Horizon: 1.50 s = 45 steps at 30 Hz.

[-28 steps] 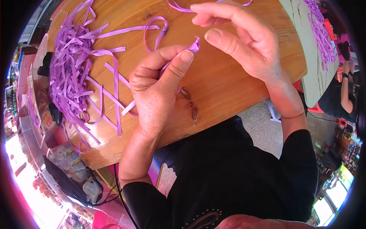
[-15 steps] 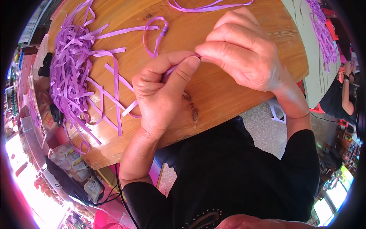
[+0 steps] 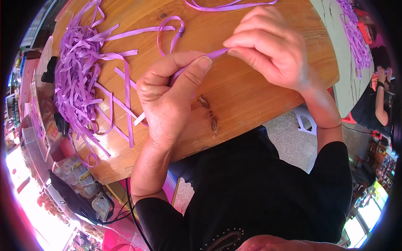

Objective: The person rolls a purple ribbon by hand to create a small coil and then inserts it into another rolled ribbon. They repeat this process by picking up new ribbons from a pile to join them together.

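Note:
A purple ribbon runs between my two hands over the wooden table. My left hand pinches it between thumb and curled forefinger, and part of it shows inside the curled fingers. The ribbon's other end sits in the fingertips of my right hand, which are closed on it. Just beyond my left hand lies a looped purple ribbon with a small knot. To the left is a big tangled heap of purple ribbons, several strands trailing toward my left wrist.
The wooden table has its near edge before my lap. Another ribbon lies at its far side. On the right, a white table bears more purple ribbons, with another person's arm beside it. A black bag is at lower left.
My hands have drawn apart, the left one slightly left, the right one slightly up and right. A stretch of ribbon now shows between them.

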Each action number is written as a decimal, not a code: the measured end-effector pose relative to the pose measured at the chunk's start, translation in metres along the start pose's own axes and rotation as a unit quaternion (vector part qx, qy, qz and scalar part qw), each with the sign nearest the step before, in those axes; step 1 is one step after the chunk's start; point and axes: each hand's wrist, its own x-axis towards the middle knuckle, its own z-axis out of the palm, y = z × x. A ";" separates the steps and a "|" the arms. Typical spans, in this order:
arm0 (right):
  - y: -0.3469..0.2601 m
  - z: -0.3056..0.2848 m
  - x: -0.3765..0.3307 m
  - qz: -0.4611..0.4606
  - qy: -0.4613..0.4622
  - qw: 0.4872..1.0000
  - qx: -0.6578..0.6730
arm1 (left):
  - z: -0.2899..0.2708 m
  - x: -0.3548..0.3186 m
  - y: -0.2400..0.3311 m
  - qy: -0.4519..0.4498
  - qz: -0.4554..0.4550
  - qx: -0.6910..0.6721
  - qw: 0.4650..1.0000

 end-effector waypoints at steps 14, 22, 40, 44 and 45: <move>-0.058 0.008 0.020 0.583 -0.235 0.713 0.310 | 0.012 -0.017 0.013 -0.051 0.099 -0.129 0.985; -0.060 0.015 0.058 0.510 -0.226 0.630 0.541 | -0.005 -0.023 0.100 -0.156 0.221 -0.287 0.919; -0.040 -0.078 0.036 0.743 -0.106 0.502 0.430 | -0.122 -0.028 0.075 0.004 0.258 -0.426 0.867; -0.041 -0.074 0.040 0.749 -0.140 0.506 0.405 | -0.144 -0.028 0.069 0.030 0.261 -0.420 0.868; -0.042 -0.073 0.038 0.748 -0.159 0.531 0.366 | -0.153 -0.029 0.066 0.049 0.272 -0.362 0.890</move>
